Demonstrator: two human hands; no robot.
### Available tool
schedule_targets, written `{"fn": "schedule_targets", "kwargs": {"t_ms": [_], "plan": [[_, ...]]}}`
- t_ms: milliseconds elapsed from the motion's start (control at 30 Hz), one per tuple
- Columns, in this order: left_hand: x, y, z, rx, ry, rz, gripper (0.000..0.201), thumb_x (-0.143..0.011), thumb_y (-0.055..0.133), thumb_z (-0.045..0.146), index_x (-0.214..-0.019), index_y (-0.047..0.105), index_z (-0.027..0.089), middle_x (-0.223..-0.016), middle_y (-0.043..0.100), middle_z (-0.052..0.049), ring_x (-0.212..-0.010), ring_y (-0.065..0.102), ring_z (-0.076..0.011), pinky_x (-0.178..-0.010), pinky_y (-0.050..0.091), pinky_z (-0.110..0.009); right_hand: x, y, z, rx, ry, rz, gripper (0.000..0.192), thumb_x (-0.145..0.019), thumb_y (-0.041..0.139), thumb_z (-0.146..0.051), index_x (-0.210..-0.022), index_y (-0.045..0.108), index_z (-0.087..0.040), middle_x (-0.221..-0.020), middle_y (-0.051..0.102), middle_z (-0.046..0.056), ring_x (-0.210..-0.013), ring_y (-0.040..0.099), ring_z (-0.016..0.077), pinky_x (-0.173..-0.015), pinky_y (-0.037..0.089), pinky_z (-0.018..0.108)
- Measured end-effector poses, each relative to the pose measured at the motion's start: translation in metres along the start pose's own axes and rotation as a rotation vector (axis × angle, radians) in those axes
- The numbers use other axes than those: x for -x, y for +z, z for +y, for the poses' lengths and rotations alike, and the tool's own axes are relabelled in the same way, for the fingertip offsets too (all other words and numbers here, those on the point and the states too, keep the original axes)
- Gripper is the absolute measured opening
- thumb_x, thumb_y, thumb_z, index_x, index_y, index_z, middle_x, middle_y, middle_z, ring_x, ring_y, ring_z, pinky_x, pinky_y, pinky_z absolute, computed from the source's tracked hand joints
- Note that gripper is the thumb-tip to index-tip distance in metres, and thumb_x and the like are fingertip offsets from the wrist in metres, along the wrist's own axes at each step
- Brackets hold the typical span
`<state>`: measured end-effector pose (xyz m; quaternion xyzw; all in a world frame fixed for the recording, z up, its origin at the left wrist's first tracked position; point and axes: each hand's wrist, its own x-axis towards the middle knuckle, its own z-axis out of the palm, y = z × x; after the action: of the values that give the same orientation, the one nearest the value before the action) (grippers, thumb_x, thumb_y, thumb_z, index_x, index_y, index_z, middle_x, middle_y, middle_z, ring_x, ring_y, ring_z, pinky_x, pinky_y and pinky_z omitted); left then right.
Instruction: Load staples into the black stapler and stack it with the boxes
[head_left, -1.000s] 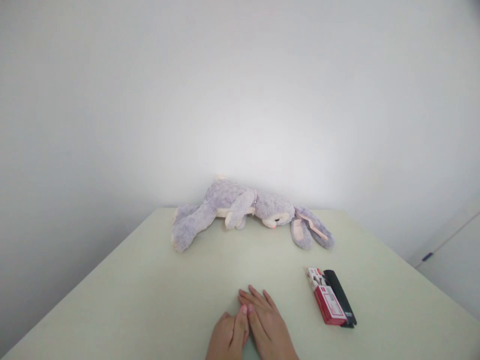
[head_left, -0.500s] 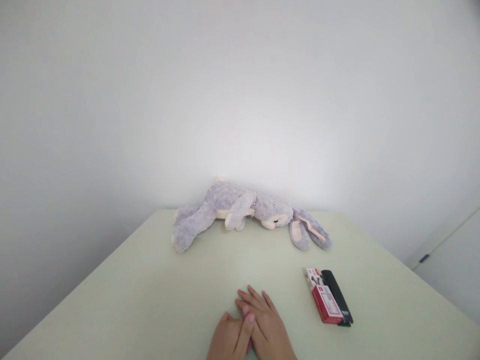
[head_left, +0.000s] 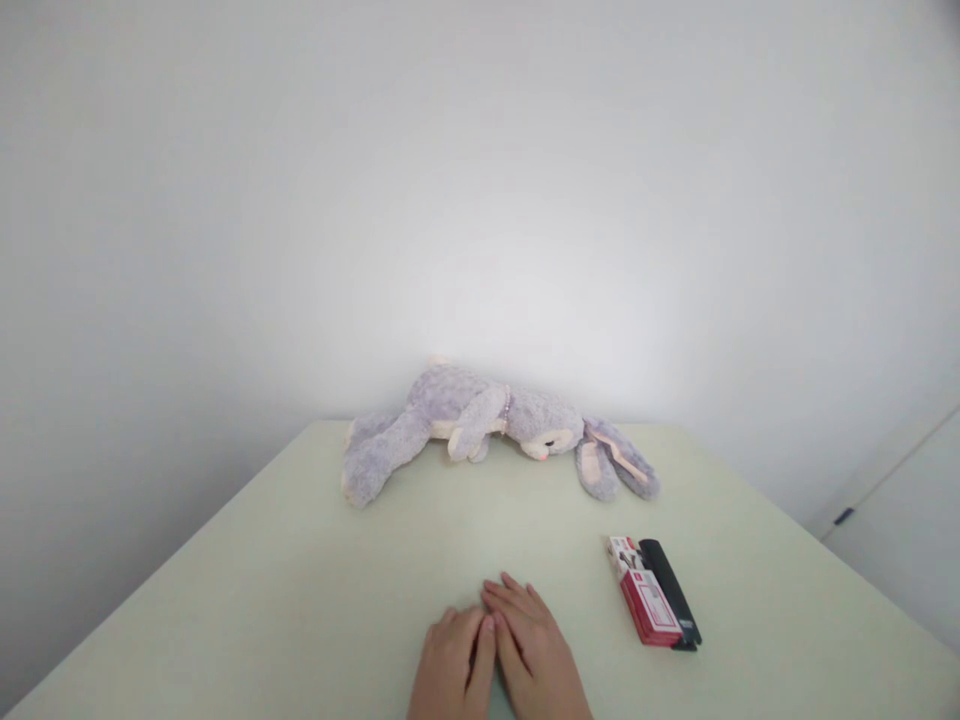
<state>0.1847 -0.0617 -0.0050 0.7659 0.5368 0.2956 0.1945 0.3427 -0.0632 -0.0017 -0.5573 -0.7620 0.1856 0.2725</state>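
Observation:
Both hands rest on the pale green tabletop (head_left: 300,600) at its near side, touching each other. My left hand (head_left: 451,665) is closed, knuckles up and fingers curled under, with its thumb against my right hand. Nothing shows in it. My right hand (head_left: 538,655) lies palm down, its fingers stretched forward and angled left, holding nothing. To the right of my right hand is a red and white box (head_left: 652,608). A small white packet with a picture (head_left: 625,554) lies at its far end, and a long black case or stapler-like object (head_left: 670,590) lies alongside.
A lilac plush rabbit (head_left: 457,400) lies on its side along the table's far edge, head and long ears to the right. Behind it rises a white wall (head_left: 480,200). A white panel with a small dark handle (head_left: 844,516) is at the right.
My thumbs, crossed before, have come apart and now lie side by side. The fingers of my right hand have drawn closer together. The things on the table stay put.

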Motion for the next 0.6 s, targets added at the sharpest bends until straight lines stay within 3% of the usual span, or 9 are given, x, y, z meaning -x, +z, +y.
{"fn": "schedule_targets", "kwargs": {"t_ms": [100,200,367,600], "plan": [[0.002,0.008,-0.02,-0.25,-0.026,0.144,0.038,-0.1,0.042,0.036,-0.123,0.069,0.022,-0.134,0.068,-0.011,-0.127,0.06,-0.0292,-0.107,0.046,-0.047,0.004,0.009,0.006,0.105,0.083,0.023,0.049,-0.102,0.042,-0.037,-0.151,0.05,-0.03,-0.159,0.042,0.0,-0.151,0.031,0.033,-0.122,0.027,0.067],[0.004,0.016,-0.038,-0.415,-0.006,0.137,0.053,-0.099,0.043,0.037,-0.149,0.051,0.022,-0.16,0.044,-0.009,-0.148,0.04,-0.032,-0.119,0.035,-0.054,0.011,0.017,0.015,0.149,0.135,0.034,0.058,-0.099,0.048,-0.041,-0.156,0.038,-0.038,-0.163,0.029,-0.004,-0.152,0.024,0.0381,-0.121,0.024,0.073],[0.005,0.015,-0.037,-0.479,-0.034,0.009,0.057,-0.102,0.035,0.04,-0.157,0.038,0.023,-0.167,0.025,-0.005,-0.154,0.027,-0.0322,-0.122,0.03,-0.057,0.017,0.02,0.019,0.172,0.14,0.007,0.061,-0.099,0.047,-0.045,-0.158,0.03,-0.044,-0.164,0.023,-0.006,-0.152,0.022,0.0386,-0.121,0.024,0.073],[0.002,0.012,-0.031,-0.492,-0.061,-0.021,0.058,-0.102,0.034,0.04,-0.157,0.037,0.022,-0.167,0.023,-0.005,-0.154,0.027,-0.0318,-0.123,0.029,-0.057,0.016,0.019,0.019,0.18,0.133,0.004,0.061,-0.1,0.046,-0.045,-0.158,0.029,-0.043,-0.164,0.021,-0.006,-0.152,0.021,0.0385,-0.12,0.025,0.073]]}}
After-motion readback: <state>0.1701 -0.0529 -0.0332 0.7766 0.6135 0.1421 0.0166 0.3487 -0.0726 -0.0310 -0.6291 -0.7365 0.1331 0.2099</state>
